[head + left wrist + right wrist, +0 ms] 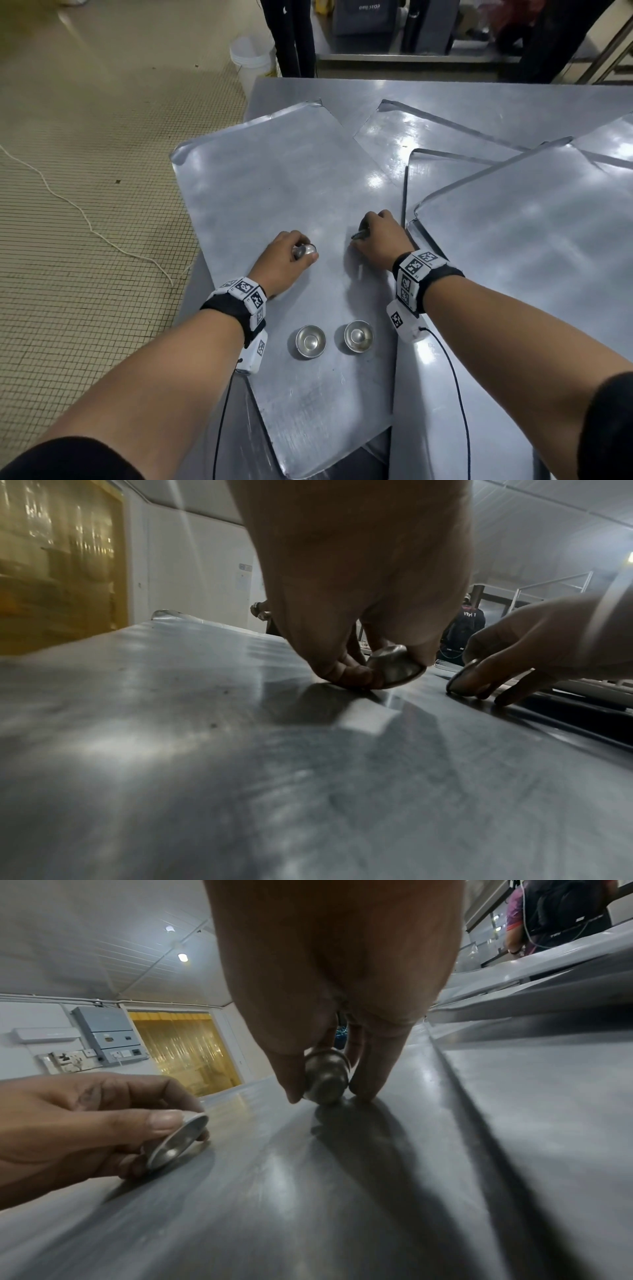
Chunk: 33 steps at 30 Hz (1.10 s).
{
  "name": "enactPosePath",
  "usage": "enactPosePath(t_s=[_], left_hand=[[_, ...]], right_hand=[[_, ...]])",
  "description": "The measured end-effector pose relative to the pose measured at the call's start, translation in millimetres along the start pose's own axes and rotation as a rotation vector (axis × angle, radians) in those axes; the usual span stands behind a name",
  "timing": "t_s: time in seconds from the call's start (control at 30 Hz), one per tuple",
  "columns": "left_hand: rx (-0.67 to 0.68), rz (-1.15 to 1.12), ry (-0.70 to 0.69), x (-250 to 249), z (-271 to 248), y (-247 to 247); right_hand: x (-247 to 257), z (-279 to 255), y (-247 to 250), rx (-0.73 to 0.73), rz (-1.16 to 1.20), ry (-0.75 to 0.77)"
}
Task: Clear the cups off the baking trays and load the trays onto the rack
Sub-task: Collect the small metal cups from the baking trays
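Nearest us, on the near end of the big baking tray (274, 192), two small metal cups stand upright and side by side, mouths up: the left standing cup (310, 342) and the right standing cup (358, 336), close together but not touching, and neither hand is on them. This tray is a dull, scuffed sheet of aluminium; it lies at a slant on a steel table (445, 394), with its near corner hanging past the table's edge.

Further up the same tray we have both hands at work. Our left hand (281, 263) grips a cup (305, 251) tipped on its side, thumb on its rim and fingers curled under it, low against the tray. Our right hand (380, 240) pinches a second cup (360, 234), also tilted, between thumb and fingers; the right wrist view shows its base (325, 1080) toward the camera and the fingertips (365, 1091) touching the metal.

To the right lie more trays, overlapping: a tilted tray (531, 257) just beside our right hand and a far tray (428, 137) behind it, partly covered.

Past the table's left edge the floor (85, 171) is small beige tiles, with a white cord (68, 202) trailing across it and a white bucket (251, 58) near the far corner. Beyond the table stand someone's dark-trousered legs (294, 34). The wrist views show white panelled walls, a grey electrical box (106, 1034) and a yellow strip curtain (185, 1050).
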<state>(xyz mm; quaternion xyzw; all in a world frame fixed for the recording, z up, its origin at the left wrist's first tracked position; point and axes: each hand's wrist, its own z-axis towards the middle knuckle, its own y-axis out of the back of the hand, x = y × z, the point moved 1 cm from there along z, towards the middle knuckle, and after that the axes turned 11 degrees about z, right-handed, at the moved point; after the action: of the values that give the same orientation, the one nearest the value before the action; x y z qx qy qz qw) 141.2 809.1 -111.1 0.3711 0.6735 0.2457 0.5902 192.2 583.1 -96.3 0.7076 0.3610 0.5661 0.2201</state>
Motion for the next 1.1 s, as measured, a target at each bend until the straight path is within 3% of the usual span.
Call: enactPosePath(t_s=[0.3,0.47,0.87,1.1], left_hand=[[-0.009,-0.013,0.034,-2,-23,2],[-0.033,0.118,0.008,-3,-29,-3],[-0.09,0.139,0.042,-6,-39,-6],[-0.04,0.161,0.034,-4,-38,-7]], right_hand=[[-11,-20,-2,0.01,-0.018,-0.013],[-16,-31,-7,0.066,-0.06,-0.03],[-26,-45,-21,-0.003,0.009,-0.02],[-30,-51,-24,-0.047,0.045,-0.022]])
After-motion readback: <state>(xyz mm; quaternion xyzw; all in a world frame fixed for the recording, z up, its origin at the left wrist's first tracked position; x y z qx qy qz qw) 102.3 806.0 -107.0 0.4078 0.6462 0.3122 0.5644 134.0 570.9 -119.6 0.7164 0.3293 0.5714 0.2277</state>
